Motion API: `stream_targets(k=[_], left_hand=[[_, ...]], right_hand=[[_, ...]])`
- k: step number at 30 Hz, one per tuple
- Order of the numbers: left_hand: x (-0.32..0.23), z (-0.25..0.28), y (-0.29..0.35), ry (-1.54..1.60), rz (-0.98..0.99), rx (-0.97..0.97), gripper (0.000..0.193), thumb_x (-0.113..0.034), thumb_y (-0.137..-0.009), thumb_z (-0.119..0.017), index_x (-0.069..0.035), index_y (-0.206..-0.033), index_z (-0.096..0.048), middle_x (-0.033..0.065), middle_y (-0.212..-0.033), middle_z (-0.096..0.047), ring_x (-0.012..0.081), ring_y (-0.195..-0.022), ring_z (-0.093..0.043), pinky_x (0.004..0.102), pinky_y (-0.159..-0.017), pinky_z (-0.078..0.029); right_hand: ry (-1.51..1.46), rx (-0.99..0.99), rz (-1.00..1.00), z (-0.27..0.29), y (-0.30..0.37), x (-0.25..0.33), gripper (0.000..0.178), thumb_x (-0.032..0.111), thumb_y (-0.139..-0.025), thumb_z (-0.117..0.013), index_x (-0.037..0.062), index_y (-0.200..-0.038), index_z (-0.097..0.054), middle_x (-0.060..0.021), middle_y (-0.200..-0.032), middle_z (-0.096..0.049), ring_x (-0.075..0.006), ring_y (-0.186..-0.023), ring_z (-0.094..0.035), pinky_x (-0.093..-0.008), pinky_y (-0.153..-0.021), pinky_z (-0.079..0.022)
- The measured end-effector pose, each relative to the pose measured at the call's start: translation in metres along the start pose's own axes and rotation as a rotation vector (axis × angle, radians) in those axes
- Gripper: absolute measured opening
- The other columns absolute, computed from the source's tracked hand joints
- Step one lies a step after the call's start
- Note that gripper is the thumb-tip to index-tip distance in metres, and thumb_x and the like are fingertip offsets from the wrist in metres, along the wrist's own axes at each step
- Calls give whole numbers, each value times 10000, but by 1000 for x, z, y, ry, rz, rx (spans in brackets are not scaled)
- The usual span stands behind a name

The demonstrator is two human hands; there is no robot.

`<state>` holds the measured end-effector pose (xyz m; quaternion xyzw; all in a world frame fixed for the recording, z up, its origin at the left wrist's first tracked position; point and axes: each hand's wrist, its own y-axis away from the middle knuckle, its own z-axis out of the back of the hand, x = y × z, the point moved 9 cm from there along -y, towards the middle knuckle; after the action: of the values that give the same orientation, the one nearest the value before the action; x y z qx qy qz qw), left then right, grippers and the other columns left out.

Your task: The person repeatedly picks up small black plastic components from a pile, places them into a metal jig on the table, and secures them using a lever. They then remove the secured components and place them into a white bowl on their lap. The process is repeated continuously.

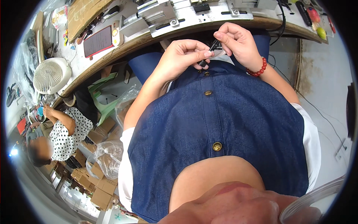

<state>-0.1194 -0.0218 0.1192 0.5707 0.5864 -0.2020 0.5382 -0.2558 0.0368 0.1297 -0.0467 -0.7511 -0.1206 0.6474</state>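
Note:
In front of my body, just past the near edge of the workbench [130,45], my two hands come close together over my lap. My left hand [182,59] is closed, its thumb and fingertips pinching a small dark piece [202,63]. A thin black piece [213,45] slants up from there toward my right hand [238,44], whose thumb and forefinger pinch its upper end. Whether the two dark bits are one part or separate parts, I cannot tell. A red bead bracelet [258,68] circles my right wrist.
A metal clamping fixture [160,18] is nearest on the bench. To the left are a phone [97,42], a white fan [51,75] and cardboard [84,16]. A black cable [284,22] hangs over the right edge. Another person in a dotted top [74,127] works at left.

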Motion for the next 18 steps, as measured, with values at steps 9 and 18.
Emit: stream_targets(k=[9, 18], left_hand=[[23, 8, 20, 83, 94, 23, 243, -188, -964, -732, -4, -1121, -752, 70, -963, -762, 112, -812, -720, 218, -683, -568], [113, 98, 55, 306, 45, -395, 269, -147, -1035, -623, 9, -1255, -623, 103, -1021, -714, 210, -905, -759, 246, -728, -640]], right_hand=[[35, 191, -175, -16, 7, -6, 266, 241, -1041, -655, 55, -851, -644, 41, -589, -576, -23, -509, -528, -198, -486, -409], [924, 379, 76, 16, -17, -148, 173, 201, -936, -698, 44, -876, -657, -72, -797, -694, -255, -759, -682, -387, -719, -546]])
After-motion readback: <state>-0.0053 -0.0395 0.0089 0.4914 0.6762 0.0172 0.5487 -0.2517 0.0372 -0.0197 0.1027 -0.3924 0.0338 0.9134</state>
